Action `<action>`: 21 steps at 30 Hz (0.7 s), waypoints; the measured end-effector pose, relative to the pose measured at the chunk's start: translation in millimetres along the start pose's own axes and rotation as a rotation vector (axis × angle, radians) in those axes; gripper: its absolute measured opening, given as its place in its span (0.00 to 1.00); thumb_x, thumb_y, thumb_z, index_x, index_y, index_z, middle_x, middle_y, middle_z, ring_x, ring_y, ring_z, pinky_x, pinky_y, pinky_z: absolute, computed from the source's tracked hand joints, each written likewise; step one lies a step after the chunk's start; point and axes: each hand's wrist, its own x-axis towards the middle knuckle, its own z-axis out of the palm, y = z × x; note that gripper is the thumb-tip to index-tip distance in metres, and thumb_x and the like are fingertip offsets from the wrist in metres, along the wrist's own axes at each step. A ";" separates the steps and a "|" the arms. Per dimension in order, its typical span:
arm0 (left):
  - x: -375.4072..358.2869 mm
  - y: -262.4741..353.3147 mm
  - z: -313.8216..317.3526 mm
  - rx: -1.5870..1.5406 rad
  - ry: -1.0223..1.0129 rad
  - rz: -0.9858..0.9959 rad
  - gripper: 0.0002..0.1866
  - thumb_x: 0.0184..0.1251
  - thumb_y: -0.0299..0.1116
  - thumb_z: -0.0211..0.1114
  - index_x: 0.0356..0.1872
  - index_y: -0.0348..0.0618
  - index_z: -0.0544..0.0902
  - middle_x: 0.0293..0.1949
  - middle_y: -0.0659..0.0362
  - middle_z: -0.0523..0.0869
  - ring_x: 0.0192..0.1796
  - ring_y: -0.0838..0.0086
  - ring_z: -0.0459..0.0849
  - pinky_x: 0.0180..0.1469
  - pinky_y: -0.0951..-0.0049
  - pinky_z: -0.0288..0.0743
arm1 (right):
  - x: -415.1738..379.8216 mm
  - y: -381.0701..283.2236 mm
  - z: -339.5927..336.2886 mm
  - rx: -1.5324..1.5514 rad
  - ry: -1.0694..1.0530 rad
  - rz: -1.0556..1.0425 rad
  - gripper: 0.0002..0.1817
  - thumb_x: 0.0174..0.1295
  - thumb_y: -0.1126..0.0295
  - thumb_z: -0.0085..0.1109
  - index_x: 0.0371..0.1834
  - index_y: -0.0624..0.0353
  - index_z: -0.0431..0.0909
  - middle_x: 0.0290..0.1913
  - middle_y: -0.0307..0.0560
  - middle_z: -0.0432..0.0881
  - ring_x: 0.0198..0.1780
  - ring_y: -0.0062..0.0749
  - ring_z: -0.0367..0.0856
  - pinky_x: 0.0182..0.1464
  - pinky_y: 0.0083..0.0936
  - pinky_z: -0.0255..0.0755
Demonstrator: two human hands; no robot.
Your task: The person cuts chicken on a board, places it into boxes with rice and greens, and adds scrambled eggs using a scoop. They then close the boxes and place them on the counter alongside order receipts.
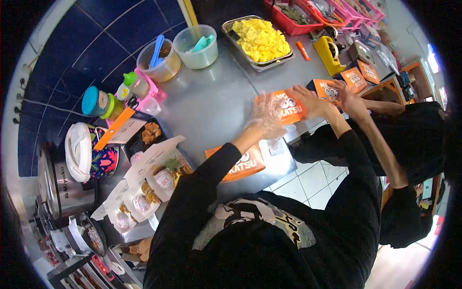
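Observation:
An orange box with "KATSU" lettering lies near the table's front edge. My left hand, in a clear plastic glove, rests on the left part of this box, fingers apart. At the box's right end is my right hand, bare, its fingers stretched out and holding nothing. A co-worker's hand is just right of it, over another orange box. Partly under my left sleeve sits a further orange box.
Open white boxes with food stand at the left, near a pot. At the back are two plastic tubs, a tray of yellow food, a yellow tape dispenser and a red basket. The co-worker stands right.

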 end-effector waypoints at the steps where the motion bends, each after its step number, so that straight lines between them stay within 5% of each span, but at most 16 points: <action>1: 14.8 -5.1 17.4 0.062 -0.023 -0.022 0.50 0.44 0.56 0.65 0.69 0.46 0.53 0.69 0.40 0.51 0.70 0.45 0.49 0.68 0.44 0.39 | 6.3 0.0 -2.9 -0.047 -0.104 -0.004 0.58 0.30 0.65 0.74 0.70 0.45 0.48 0.70 0.62 0.46 0.72 0.54 0.42 0.65 0.55 0.49; 6: 28.3 -12.5 10.4 0.073 -0.164 -0.086 0.51 0.40 0.53 0.66 0.69 0.48 0.54 0.68 0.40 0.52 0.70 0.47 0.49 0.67 0.43 0.43 | 13.0 5.6 -2.4 -0.187 -0.037 -0.097 0.59 0.25 0.64 0.73 0.68 0.45 0.49 0.63 0.63 0.57 0.66 0.56 0.54 0.63 0.48 0.56; 10: 37.0 -17.0 34.6 -0.010 -0.039 -0.141 0.51 0.40 0.57 0.67 0.69 0.55 0.54 0.64 0.42 0.59 0.67 0.49 0.56 0.64 0.45 0.51 | 22.0 15.2 -11.4 -0.179 -0.052 -0.266 0.55 0.25 0.60 0.73 0.65 0.48 0.54 0.56 0.60 0.63 0.58 0.55 0.62 0.61 0.40 0.61; 16: 31.0 -14.2 -4.8 0.086 -0.251 -0.059 0.50 0.40 0.61 0.68 0.68 0.59 0.57 0.64 0.44 0.58 0.67 0.49 0.56 0.61 0.48 0.58 | 15.2 22.5 5.8 -0.173 0.023 -0.311 0.58 0.25 0.62 0.77 0.68 0.46 0.54 0.61 0.64 0.59 0.63 0.58 0.59 0.63 0.42 0.59; 19: 30.3 -20.2 15.4 0.092 -0.257 -0.061 0.53 0.38 0.64 0.68 0.69 0.62 0.56 0.68 0.44 0.52 0.69 0.47 0.52 0.65 0.48 0.52 | 9.9 34.0 21.7 -0.141 0.024 -0.300 0.49 0.43 0.56 0.68 0.71 0.38 0.50 0.70 0.65 0.45 0.71 0.59 0.44 0.67 0.45 0.52; 21: 22.6 -18.2 5.2 0.084 -0.231 -0.027 0.55 0.35 0.66 0.68 0.69 0.59 0.56 0.71 0.46 0.45 0.71 0.48 0.48 0.66 0.47 0.49 | 1.7 21.7 28.8 -0.115 0.099 -0.265 0.53 0.39 0.56 0.70 0.71 0.38 0.48 0.71 0.65 0.42 0.72 0.60 0.41 0.67 0.50 0.50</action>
